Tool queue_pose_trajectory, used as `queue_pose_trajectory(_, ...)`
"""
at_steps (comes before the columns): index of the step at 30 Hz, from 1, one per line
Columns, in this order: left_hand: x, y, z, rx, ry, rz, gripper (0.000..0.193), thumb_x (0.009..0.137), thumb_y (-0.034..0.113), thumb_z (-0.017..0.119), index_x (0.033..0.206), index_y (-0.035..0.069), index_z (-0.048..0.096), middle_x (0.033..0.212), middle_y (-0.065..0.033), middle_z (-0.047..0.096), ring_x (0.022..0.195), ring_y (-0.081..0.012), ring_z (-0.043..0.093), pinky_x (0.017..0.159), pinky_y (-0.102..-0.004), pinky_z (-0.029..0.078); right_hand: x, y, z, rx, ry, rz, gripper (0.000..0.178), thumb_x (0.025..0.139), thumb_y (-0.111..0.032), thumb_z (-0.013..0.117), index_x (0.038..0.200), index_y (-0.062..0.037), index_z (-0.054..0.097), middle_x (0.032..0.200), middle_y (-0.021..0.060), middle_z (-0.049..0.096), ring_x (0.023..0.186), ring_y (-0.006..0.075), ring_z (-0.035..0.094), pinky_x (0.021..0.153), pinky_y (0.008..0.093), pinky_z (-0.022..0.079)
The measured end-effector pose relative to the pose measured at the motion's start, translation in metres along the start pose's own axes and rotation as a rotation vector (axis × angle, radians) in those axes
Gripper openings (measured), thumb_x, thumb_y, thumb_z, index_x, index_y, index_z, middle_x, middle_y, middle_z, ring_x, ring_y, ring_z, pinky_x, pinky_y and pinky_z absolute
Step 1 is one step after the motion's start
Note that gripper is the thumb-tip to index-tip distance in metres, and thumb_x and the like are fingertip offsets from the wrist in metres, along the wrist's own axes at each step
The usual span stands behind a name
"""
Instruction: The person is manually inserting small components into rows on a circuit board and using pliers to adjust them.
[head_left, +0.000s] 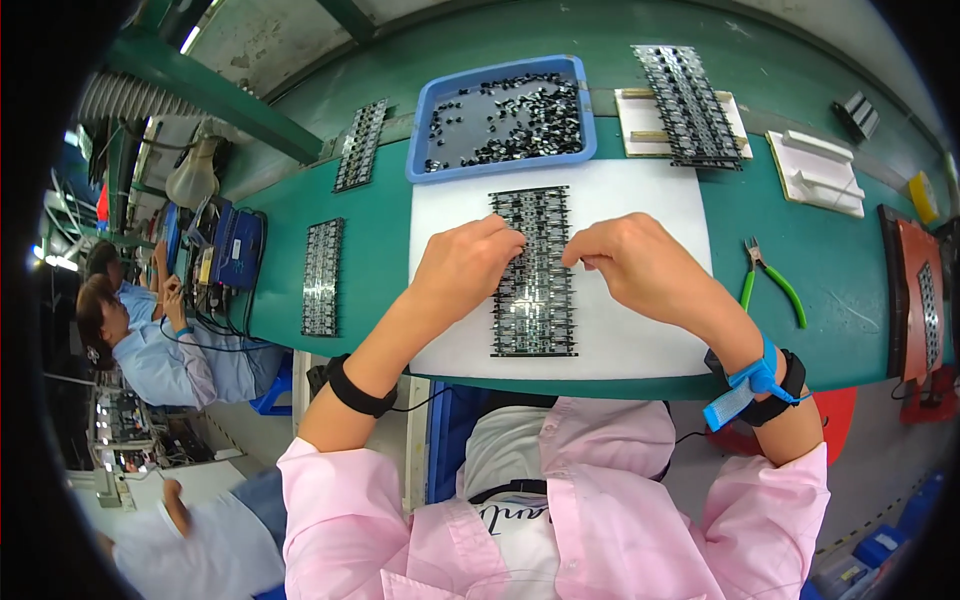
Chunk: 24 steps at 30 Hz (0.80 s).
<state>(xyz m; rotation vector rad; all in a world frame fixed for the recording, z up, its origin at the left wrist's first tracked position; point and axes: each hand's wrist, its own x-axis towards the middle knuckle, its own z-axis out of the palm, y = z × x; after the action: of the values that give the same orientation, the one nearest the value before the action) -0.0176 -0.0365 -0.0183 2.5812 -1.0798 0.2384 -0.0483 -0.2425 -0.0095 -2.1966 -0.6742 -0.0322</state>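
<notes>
A long panel of circuit boards (535, 315) lies on a white sheet (640, 340) in front of me. My left hand (463, 262) is over its left edge, with thumb and fingers pinched together. At the panel's right edge, my right hand (630, 262) has its fingers curled in a pinch as well. Whatever sits between the fingertips of either hand is too small or hidden to make out. Beyond the panel stands a blue tray (412, 150) holding many small black and silver components (530, 125).
Two more board panels (322, 280) (361, 145) lie to the left. Stacked panels (690, 105) rest on a white holder at the back right, near another white holder (815, 175). Green-handled cutters (770, 280) lie on the right. People in light-blue clothes (170, 350) sit at far left.
</notes>
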Motion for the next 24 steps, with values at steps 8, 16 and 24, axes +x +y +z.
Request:
queue_pose_trajectory(8,0.042,-0.044,-0.034,0.074,-0.006,-0.004,0.010,0.074,0.012,0.057,0.077,0.006,0.064,0.075,-0.0128,0.061,0.069,-0.0293,0.059,0.060,-0.0393,0.047,0.019,-0.007,0.006,0.093,-0.149,0.174,0.011,0.075,0.005,0.042,0.078,0.0020,0.053,0.062,0.0124,0.056,0.051,0.0226,0.054,0.050,0.0314,0.043)
queue_pose_trajectory(16,0.092,-0.094,0.009,0.095,-0.082,-0.192,0.012,0.069,0.011,0.061,0.079,0.005,0.063,0.081,-0.0148,0.063,0.079,-0.0310,0.060,0.069,-0.0390,0.048,0.034,-0.008,0.005,0.518,-0.262,0.587,0.007,0.082,-0.002,0.043,0.083,-0.0008,0.050,0.062,0.0079,0.055,0.040,0.0091,0.045,0.036,0.0223,0.034)
queue_pose_trajectory(24,0.105,-0.083,0.010,0.079,-0.194,-0.157,0.012,0.072,0.012,0.061,0.079,0.002,0.059,0.084,-0.0152,0.061,0.082,-0.0314,0.059,0.070,-0.0403,0.047,0.034,0.013,0.010,0.930,-0.132,0.693,0.007,0.080,-0.002,0.049,0.084,0.0006,0.053,0.065,0.0078,0.056,0.040,0.0084,0.047,0.037,0.0187,0.035)
